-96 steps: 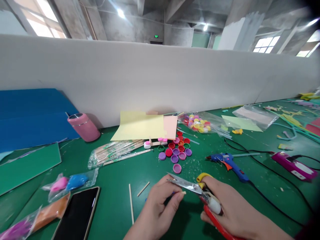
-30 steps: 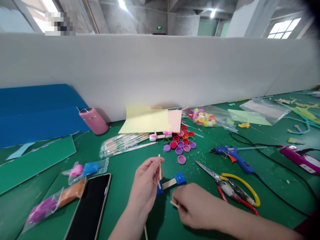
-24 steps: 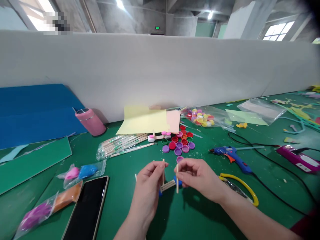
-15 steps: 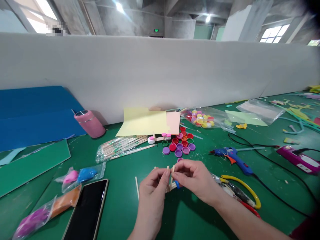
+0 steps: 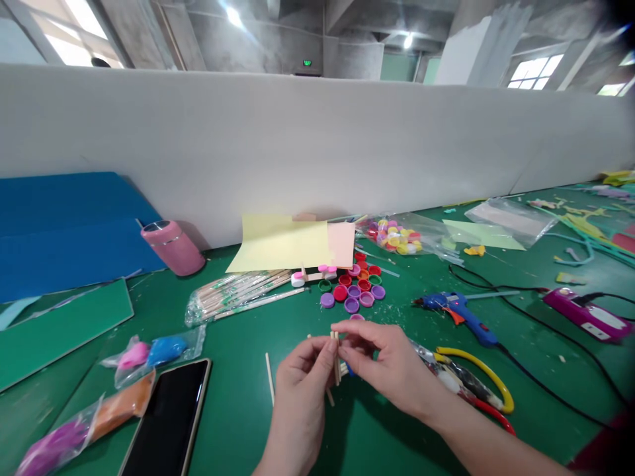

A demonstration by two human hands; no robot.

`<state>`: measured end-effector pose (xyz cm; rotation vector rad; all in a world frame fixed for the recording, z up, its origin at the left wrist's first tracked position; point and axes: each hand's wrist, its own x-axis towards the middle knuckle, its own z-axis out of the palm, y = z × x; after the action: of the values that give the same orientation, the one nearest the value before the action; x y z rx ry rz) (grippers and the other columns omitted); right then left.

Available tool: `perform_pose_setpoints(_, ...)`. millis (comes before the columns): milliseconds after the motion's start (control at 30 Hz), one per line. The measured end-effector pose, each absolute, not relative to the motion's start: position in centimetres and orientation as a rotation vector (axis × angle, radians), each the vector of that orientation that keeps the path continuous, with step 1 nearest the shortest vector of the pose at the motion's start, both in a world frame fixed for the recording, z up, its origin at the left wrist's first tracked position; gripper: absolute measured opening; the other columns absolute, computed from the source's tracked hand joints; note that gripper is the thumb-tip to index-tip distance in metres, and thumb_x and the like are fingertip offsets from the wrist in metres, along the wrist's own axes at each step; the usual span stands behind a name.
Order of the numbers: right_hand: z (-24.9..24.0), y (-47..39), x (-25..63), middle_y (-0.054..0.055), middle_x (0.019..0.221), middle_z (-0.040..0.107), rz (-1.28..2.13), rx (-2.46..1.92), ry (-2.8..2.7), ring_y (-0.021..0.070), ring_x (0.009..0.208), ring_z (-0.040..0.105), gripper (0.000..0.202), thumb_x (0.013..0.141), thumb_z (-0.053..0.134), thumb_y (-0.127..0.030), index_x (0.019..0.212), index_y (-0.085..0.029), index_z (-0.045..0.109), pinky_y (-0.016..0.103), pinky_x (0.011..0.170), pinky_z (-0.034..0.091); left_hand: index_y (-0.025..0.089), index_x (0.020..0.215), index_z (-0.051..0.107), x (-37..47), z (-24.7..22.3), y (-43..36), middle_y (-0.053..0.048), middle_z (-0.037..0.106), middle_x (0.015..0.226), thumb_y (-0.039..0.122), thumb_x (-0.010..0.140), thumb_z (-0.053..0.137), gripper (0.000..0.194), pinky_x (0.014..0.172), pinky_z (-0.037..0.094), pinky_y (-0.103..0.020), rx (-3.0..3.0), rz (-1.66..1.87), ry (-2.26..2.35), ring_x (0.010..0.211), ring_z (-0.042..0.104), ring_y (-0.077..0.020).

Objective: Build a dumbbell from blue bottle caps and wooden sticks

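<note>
Fingers (image 5: 325,360) pinch sticks (image 5: 337,363) above green tabletop (image 5: 238,410), between phone (image 5: 166,420) and scissors (image 5: 471,380).

Left hand (image 5: 303,387) and right hand (image 5: 391,365) are bare, like the visible forearms (image 5: 479,426).

Windows (image 5: 536,69) and ceiling lamps (image 5: 234,16) glare (upper right corner blackened)

Green table (image 5: 238,410): left of grip (image 5: 336,354), stick (image 5: 270,377), phone (image 5: 169,416); beyond, caps (image 5: 340,293); beyond-left, bagged sticks (image 5: 243,294); right, scissors (image 5: 471,383), glue gun (image 5: 464,313).
</note>
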<state>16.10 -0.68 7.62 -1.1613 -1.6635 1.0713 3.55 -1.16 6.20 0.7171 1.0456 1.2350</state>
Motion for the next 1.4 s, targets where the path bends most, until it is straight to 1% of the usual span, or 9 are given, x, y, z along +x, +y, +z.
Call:
perform_pose_setpoints(133, 7.8, -0.8, 16.4, 0.000, 0.076, 0.063, 1.083, -1.157, -1.742, 0.0123, 0.067, 0.055, 0.028, 0.081, 0.051, -0.021, 0.108, -0.021, 0.059, 0.022, 0.059, 0.045, 0.012, 0.063, 0.066, 3.5, 6.7, -1.1, 0.001, 0.058, 0.052, 0.023, 0.058, 0.074, 0.014, 0.047, 0.038, -0.016, 0.566, 1.193, 0.967, 0.049, 0.050, -0.0074)
perform_pose_setpoints(267, 8.0, -1.0, 16.7, 0.001, 0.083, 0.059, 1.117, -1.131, -1.812, 0.0116, 0.066, 0.053, 0.038, 0.082, 0.051, -0.026, 0.119, -0.022, 0.048, 0.022, 0.058, 0.046, 0.011, 0.061, 0.065, 3.3, 7.2, -1.0, 0.001, 0.059, 0.049, 0.021, 0.058, 0.073, 0.014, 0.043, 0.036, -0.015, 0.441, 1.157, 0.938, 0.041, 0.047, -0.0048)
perform_pose_setpoints(333, 8.0, -1.1, 16.9, 0.003, 0.098, 0.055, 1.074, -1.116, -1.911, 0.0136, 0.075, 0.053, 0.055, 0.074, 0.061, -0.031, 0.125, -0.024, 0.041, 0.025, 0.066, 0.047, 0.012, 0.060, 0.064, 3.2, 7.4, -0.9, 0.003, 0.057, 0.046, 0.022, 0.058, 0.073, 0.014, 0.041, 0.035, -0.014, 0.395, 1.160, 0.949, 0.039, 0.045, -0.0042)
perform_pose_setpoints(400, 7.8, -1.1, 16.9, 0.005, 0.112, 0.048, 0.979, -1.112, -2.016, 0.0183, 0.093, 0.050, 0.074, 0.064, 0.070, -0.037, 0.128, -0.025, 0.035, 0.031, 0.080, 0.044, 0.012, 0.057, 0.062, 3.2, 7.5, -0.9, 0.005, 0.053, 0.043, 0.022, 0.058, 0.073, 0.015, 0.038, 0.033, -0.014, 0.360, 1.173, 0.967, 0.037, 0.043, -0.0035)
perform_pose_setpoints(467, 7.6, -1.1, 16.8, 0.006, 0.118, 0.043, 0.896, -1.123, -2.075, 0.0213, 0.105, 0.044, 0.082, 0.060, 0.072, -0.042, 0.130, -0.026, 0.032, 0.034, 0.089, 0.039, 0.012, 0.056, 0.061, 3.2, 7.6, -0.9, 0.006, 0.049, 0.040, 0.022, 0.058, 0.074, 0.016, 0.036, 0.029, -0.013, 0.344, 1.175, 0.975, 0.035, 0.040, -0.0026)
perform_pose_setpoints(667, 7.1, -0.8, 16.4, 0.005, 0.117, 0.041, 0.809, -1.121, -2.095, 0.0205, 0.107, 0.042, 0.076, 0.061, 0.070, -0.044, 0.127, -0.025, 0.037, 0.031, 0.092, 0.036, 0.013, 0.055, 0.059, 3.3, 7.7, -1.3, 0.007, 0.046, 0.040, 0.023, 0.057, 0.074, 0.018, 0.035, 0.027, -0.013, 0.334, 1.161, 0.957, 0.036, 0.039, -0.0025)
perform_pose_setpoints(967, 7.0, -0.8, 17.1, 0.004, 0.118, 0.038, 0.873, -1.077, -2.057, 0.0205, 0.110, 0.040, 0.074, 0.058, 0.073, -0.045, 0.122, -0.026, 0.041, 0.029, 0.094, 0.034, 0.011, 0.061, 0.066, 3.1, 7.4, -1.2, 0.001, 0.059, 0.053, 0.024, 0.057, 0.075, 0.015, 0.043, 0.035, -0.014, 0.426, 1.088, 0.935, 0.045, 0.047, -0.0046)
perform_pose_setpoints(1100, 7.2, -0.7, 17.3, 0.004, 0.120, 0.037, 0.925, -1.061, -2.045, 0.0209, 0.112, 0.038, 0.076, 0.055, 0.075, -0.044, 0.121, -0.027, 0.041, 0.030, 0.096, 0.033, 0.011, 0.058, 0.067, 2.9, 7.2, -1.3, 0.002, 0.055, 0.050, 0.027, 0.056, 0.075, 0.017, 0.041, 0.032, -0.013, 0.517, 1.060, 0.958, 0.043, 0.042, -0.0032)
perform_pose_setpoints(1400, 7.6, -0.9, 17.6, 0.006, 0.123, 0.036, 1.036, -1.039, -2.013, 0.0237, 0.114, 0.038, 0.078, 0.055, 0.076, -0.040, 0.123, -0.027, 0.041, 0.034, 0.096, 0.033, 0.012, 0.058, 0.067, 2.7, 7.5, -1.5, 0.002, 0.053, 0.048, 0.030, 0.058, 0.074, 0.019, 0.043, 0.031, -0.016, 0.578, 1.007, 0.982, 0.045, 0.040, -0.0052)
